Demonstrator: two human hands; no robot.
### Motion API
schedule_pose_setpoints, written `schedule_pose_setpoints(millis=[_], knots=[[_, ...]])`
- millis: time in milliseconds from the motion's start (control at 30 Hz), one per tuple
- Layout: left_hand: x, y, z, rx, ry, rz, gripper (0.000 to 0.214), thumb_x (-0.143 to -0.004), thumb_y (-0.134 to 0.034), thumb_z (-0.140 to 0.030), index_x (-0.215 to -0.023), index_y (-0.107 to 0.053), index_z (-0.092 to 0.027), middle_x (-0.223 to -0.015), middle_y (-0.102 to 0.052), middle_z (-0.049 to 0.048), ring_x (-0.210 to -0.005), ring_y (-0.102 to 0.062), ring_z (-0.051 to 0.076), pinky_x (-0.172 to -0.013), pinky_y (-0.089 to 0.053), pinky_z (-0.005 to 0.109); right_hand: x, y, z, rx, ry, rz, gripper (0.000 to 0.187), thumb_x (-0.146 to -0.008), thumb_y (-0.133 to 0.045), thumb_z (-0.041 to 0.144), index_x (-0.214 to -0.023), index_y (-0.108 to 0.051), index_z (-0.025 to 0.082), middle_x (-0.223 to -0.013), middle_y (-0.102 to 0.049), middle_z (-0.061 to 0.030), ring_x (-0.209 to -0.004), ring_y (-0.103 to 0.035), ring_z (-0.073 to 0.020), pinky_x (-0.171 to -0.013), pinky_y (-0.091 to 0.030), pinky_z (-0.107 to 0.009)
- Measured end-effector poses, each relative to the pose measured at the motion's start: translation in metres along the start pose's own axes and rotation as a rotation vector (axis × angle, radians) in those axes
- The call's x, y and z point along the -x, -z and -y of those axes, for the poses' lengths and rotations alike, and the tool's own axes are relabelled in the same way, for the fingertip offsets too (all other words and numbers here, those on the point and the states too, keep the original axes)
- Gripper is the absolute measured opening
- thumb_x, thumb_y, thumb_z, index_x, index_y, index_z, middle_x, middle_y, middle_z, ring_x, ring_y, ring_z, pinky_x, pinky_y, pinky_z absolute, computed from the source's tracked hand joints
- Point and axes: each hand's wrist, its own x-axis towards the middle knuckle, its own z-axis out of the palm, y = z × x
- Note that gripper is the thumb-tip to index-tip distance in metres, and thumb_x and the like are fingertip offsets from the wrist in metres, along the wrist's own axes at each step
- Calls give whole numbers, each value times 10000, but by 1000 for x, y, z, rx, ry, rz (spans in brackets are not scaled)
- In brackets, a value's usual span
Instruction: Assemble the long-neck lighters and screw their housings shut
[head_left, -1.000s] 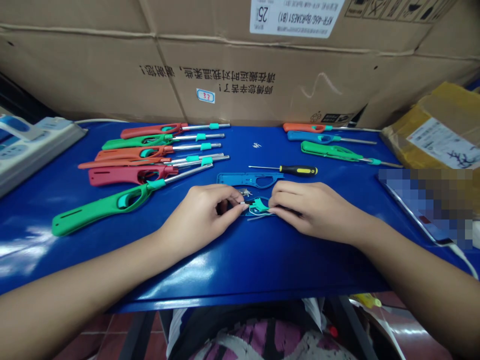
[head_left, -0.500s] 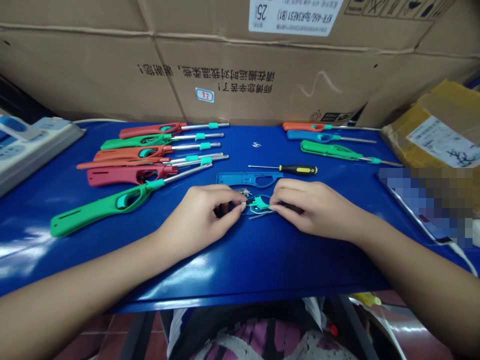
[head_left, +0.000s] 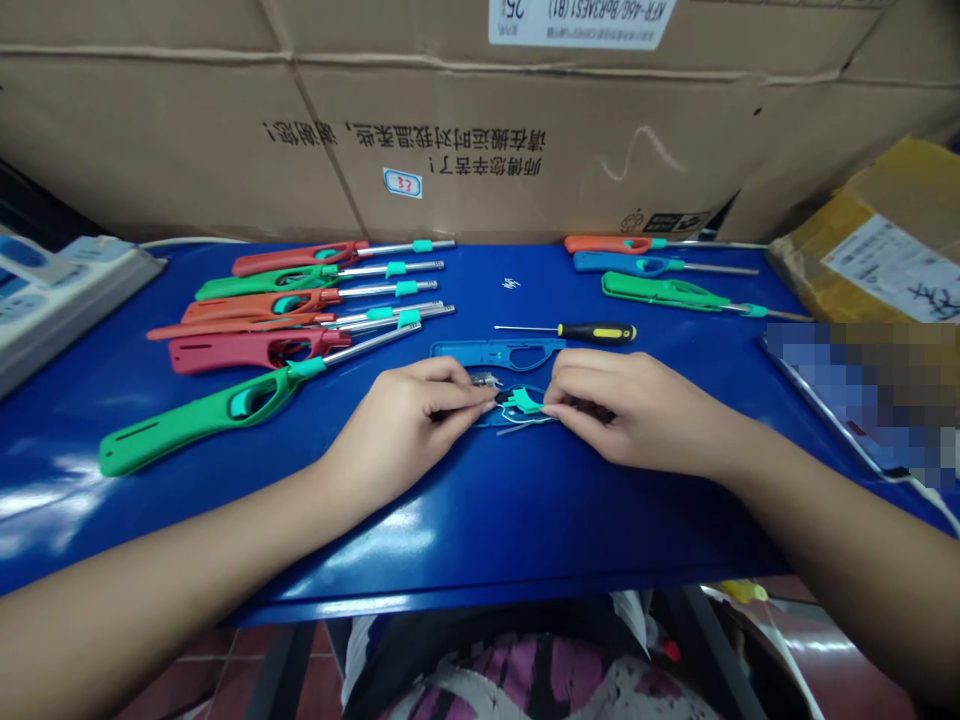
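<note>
My left hand [head_left: 409, 420] and my right hand [head_left: 626, 405] meet at the middle of the blue table [head_left: 480, 520], both pinched on an opened blue lighter half [head_left: 504, 418]. A teal trigger piece [head_left: 520, 402] and a small metal part [head_left: 484, 380] sit between my fingertips. The other blue shell half [head_left: 496, 351] lies just behind them. A black and yellow screwdriver [head_left: 581, 331] rests beyond that.
Several long lighters in red, green and orange [head_left: 300, 300] lie at the back left, one green lighter [head_left: 202, 412] nearer me. Three lighters [head_left: 660, 275] lie at the back right. Cardboard boxes [head_left: 480, 120] wall the rear; a power strip [head_left: 67, 290] sits left, a yellow parcel [head_left: 877, 250] right.
My fingers have shifted slightly on the trigger piece and my head has tipped, so the scene sits a little higher. Nothing else on the table moved.
</note>
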Motion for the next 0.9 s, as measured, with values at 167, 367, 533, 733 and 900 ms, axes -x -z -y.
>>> schedule_pose_setpoints(millis=[167,367,533,733,900], knots=[[1,2,-3,-39,-1,48,214,-929,-678,-167,-1111,-790,-154,-902,-696,42,-779,-672,133,-736,-545,268,0,-1,0,12,2,-2,151,-983,-517,178,-873,-618,156,-858,-586,-30,-751,-543,-137,-657,-382,-280],[2,3,-3,-43,-4,52,236,-939,-638,-146,-1123,-784,-162,-909,-697,42,-769,-662,130,-711,-535,265,0,-1,-1,9,-10,-15,136,-981,-523,176,-869,-599,162,-851,-583,-23,-739,-532,-130,-654,-381,-269],[1,3,-6,-28,16,45,259,-918,-646,-134,-1140,-776,-167,-929,-706,38,-781,-667,124,-714,-538,249,-1,-1,-2,5,-12,-26,136,-981,-526,181,-859,-584,167,-848,-584,-18,-729,-524,-124,-653,-383,-259],[2,6,-10,-52,31,78,259,-889,-693,-206,-1126,-774,-140,-913,-681,36,-717,-642,116,-673,-545,241,-1,-2,-2,37,-10,-6,160,-993,-509,190,-860,-596,166,-852,-586,-26,-736,-537,-136,-651,-379,-274],[3,7,-7,-92,-1,107,291,-891,-699,-203,-1170,-757,-144,-931,-671,37,-760,-653,132,-727,-562,263,-1,-2,-3,53,6,3,176,-1000,-508,206,-873,-624,167,-861,-610,-30,-756,-564,-143,-659,-384,-280]])
